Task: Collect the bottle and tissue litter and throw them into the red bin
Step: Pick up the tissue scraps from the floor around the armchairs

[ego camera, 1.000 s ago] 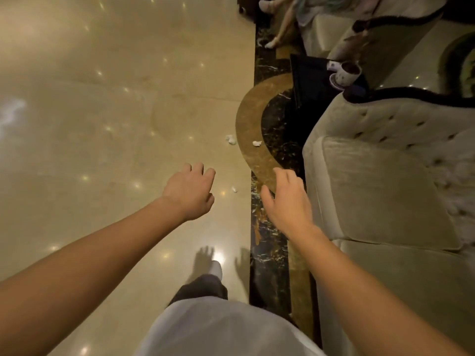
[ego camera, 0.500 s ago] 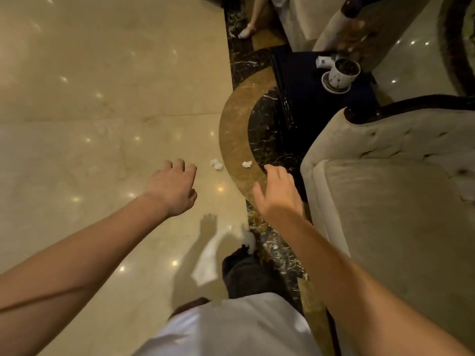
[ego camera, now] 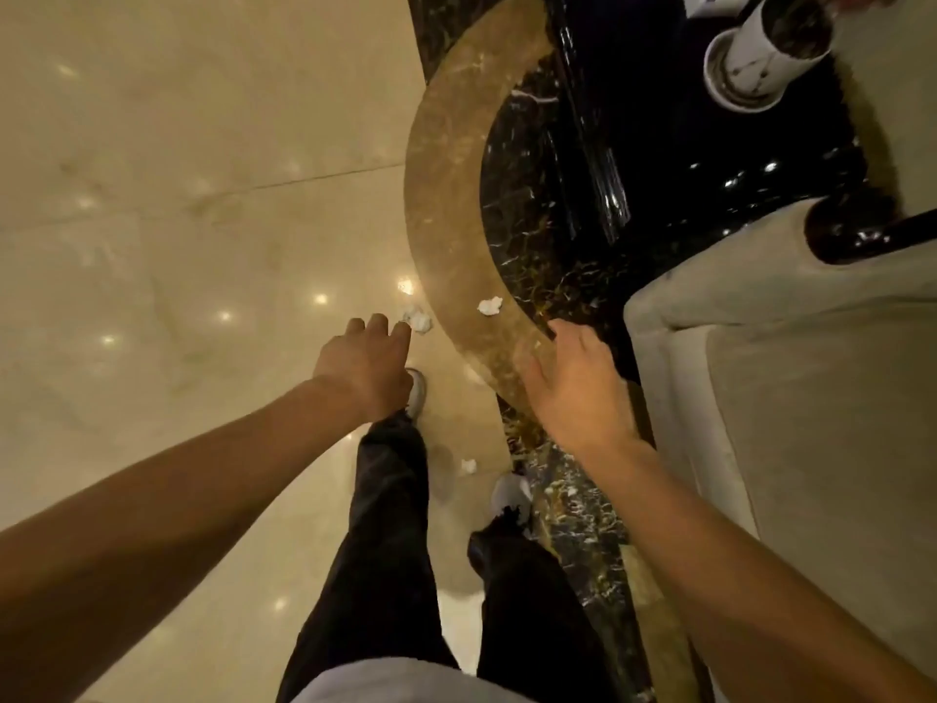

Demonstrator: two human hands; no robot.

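Both the left hand (ego camera: 367,365) and right hand (ego camera: 575,385) hang open and empty, so those tissue scraps (ego camera: 418,321) may skid across the glossy floor (ego camera: 177,220) when pinched

Left hand (ego camera: 367,370): centre of frame, palm down, fingers loosely curled, empty; bare forearm runs in from lower left. Right hand (ego camera: 575,393): right of centre, palm down, fingers spread and extended, empty; forearm enters from lower right. Legs in dark trousers, bottom centre.
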